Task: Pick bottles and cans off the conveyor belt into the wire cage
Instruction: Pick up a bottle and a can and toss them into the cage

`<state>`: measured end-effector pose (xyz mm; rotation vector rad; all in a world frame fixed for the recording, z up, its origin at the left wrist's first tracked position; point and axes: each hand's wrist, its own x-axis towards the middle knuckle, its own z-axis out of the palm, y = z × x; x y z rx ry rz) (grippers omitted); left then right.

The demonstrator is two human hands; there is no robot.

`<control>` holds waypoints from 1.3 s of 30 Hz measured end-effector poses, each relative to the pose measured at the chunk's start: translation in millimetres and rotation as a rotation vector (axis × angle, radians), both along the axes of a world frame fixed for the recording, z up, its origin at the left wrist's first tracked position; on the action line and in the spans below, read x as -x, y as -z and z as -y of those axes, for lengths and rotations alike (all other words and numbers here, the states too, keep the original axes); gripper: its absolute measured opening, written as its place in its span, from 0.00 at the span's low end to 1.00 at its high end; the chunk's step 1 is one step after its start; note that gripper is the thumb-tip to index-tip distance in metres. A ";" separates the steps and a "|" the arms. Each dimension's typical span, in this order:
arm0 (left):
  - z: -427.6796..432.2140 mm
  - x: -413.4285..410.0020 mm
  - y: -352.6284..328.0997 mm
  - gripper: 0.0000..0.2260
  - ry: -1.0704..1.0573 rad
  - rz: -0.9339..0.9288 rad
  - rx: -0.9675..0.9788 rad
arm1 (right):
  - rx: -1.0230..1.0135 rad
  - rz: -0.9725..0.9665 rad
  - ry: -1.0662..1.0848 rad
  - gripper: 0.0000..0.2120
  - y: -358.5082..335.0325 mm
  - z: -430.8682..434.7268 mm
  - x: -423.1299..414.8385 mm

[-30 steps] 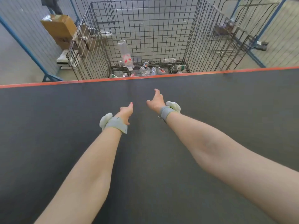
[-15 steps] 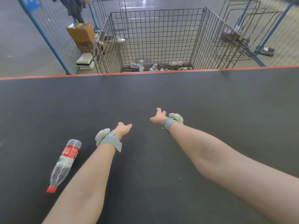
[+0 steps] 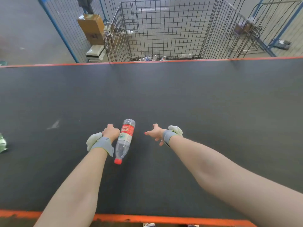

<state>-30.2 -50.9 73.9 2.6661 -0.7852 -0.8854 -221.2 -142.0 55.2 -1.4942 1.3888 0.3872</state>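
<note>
A clear plastic bottle (image 3: 125, 139) with a red label and red cap lies on the dark conveyor belt (image 3: 196, 104), cap pointing toward me. My left hand (image 3: 111, 132) is curled into a fist right against the bottle's left side; no finger wraps over it. My right hand (image 3: 155, 133) hovers a little to the bottle's right, fingers spread and empty. The wire cage (image 3: 165, 28) stands beyond the belt's far edge, with several bottles (image 3: 154, 58) lying on its floor.
A crumpled green-and-white piece (image 3: 2, 143) lies at the belt's left edge. A pale scuff (image 3: 53, 125) marks the belt left of my hands. Cardboard boxes (image 3: 91, 25) and blue-framed mesh fencing (image 3: 62, 30) stand left of the cage; wire racks (image 3: 246, 30) stand right.
The bottle has moved from left of my left arm to between my hands. Both hands drew back toward me, and my left hand's fingers have curled shut.
</note>
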 end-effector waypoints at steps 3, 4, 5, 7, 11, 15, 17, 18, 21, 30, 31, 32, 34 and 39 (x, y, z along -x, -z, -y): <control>-12.3 -0.7 8.8 0.24 0.026 -0.009 -0.061 | -0.026 0.061 0.057 0.45 10.4 -19.6 -11.5; -14.4 0.1 11.8 0.24 0.038 -0.014 -0.079 | -0.021 0.075 0.087 0.46 14.7 -24.5 -14.7; -15.7 1.5 13.8 0.23 0.048 -0.019 -0.098 | -0.005 0.082 0.120 0.46 19.7 -27.7 -17.6; -15.5 4.8 18.4 0.23 0.075 -0.025 -0.126 | 0.037 0.084 0.197 0.49 26.4 -32.3 -19.4; -6.8 11.1 29.9 0.24 0.121 -0.055 -0.138 | 0.156 0.014 0.309 0.53 43.5 -28.4 -4.9; 9.2 18.3 33.8 0.24 0.146 -0.091 -0.132 | 0.200 -0.099 0.355 0.52 54.1 -16.3 19.0; 25.1 21.8 32.5 0.25 0.154 -0.100 -0.126 | 0.205 -0.052 0.474 0.49 49.5 -2.6 25.1; 35.4 23.7 29.8 0.25 0.156 -0.101 -0.122 | 0.209 -0.025 0.521 0.48 47.5 7.5 26.4; 68.2 25.9 23.4 0.24 0.182 -0.097 -0.099 | 0.176 0.103 0.623 0.48 32.3 38.6 23.3; 185.7 9.2 9.9 0.25 0.178 -0.079 -0.049 | 0.056 0.342 0.819 0.52 -8.2 201.9 -18.7; 201.8 2.2 8.1 0.24 0.169 -0.072 -0.039 | 0.088 0.381 0.832 0.52 -21.2 239.2 -30.5; 209.0 0.5 6.3 0.24 0.178 -0.073 -0.020 | 0.132 0.427 0.852 0.52 -40.3 264.6 -35.2; 233.5 -9.2 5.1 0.24 0.168 -0.074 0.004 | 0.175 0.553 0.881 0.51 -83.0 320.8 -54.8; 266.9 -12.2 19.2 0.24 0.162 -0.082 -0.003 | 0.068 0.689 0.815 0.40 -121.4 368.0 -77.6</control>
